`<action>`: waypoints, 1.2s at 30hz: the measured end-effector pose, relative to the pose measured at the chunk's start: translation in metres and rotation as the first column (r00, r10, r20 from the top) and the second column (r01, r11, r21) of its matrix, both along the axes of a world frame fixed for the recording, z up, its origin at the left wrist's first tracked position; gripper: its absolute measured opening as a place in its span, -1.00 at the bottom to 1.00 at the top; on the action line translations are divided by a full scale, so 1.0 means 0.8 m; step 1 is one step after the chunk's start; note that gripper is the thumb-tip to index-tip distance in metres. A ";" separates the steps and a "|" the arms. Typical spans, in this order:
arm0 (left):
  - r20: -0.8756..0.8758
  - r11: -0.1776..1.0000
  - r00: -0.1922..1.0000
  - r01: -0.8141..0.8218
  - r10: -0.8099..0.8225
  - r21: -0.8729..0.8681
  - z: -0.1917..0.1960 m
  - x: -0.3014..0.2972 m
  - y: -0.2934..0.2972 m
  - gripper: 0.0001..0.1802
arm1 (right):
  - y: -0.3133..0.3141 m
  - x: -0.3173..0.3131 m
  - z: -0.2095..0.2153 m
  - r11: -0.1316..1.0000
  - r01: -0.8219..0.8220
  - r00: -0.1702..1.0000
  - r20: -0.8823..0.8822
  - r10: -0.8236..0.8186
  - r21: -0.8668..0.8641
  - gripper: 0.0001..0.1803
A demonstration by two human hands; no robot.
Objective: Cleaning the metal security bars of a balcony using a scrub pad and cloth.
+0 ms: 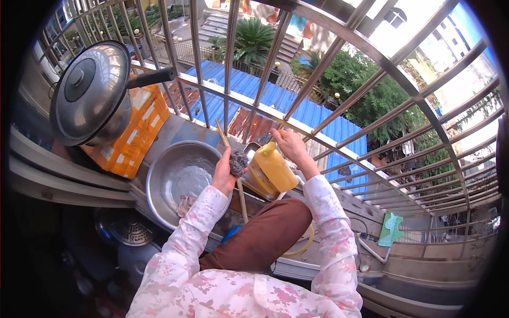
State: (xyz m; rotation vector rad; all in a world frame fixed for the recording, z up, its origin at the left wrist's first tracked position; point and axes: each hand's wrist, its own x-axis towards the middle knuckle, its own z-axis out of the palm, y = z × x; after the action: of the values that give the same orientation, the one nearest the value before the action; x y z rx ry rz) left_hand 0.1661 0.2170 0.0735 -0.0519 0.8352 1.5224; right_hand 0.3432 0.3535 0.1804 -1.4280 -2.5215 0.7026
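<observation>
My left hand (225, 172) is closed around a grey, wiry scouring pad (238, 162), over the right rim of a metal basin (154, 168). Water and a crumpled pale pink cloth (185, 205) are in the basin. A thin wooden stick (242, 201) passes behind that hand. Just right of the pad, a yellow plastic container (275, 168) stands tilted, with a metal vessel (251, 148) partly hidden behind it. My right hand (293, 147) is beside the container's top, its fingers curled; what they grip, if anything, cannot be made out.
Metal window bars (257, 108) curve along the far side and right. At left, a lidded steel pot (90, 95) with a black handle rests on an orange-taped box (139, 132). My bent knee (281, 217) is close below the container. A green plastic piece (391, 229) is at right.
</observation>
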 end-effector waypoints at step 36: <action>0.101 0.999 0.994 -0.036 0.040 -0.041 -0.009 0.052 0.022 -0.62 | -0.011 0.010 -0.028 0.993 -0.100 0.995 0.016 0.099 0.064 -0.65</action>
State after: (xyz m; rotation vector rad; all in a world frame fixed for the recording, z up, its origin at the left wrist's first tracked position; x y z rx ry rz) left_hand 0.2075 0.2344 0.0662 -0.1739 0.7858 1.5265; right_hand 0.3511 0.3450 0.1583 -1.2977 -2.6150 0.6230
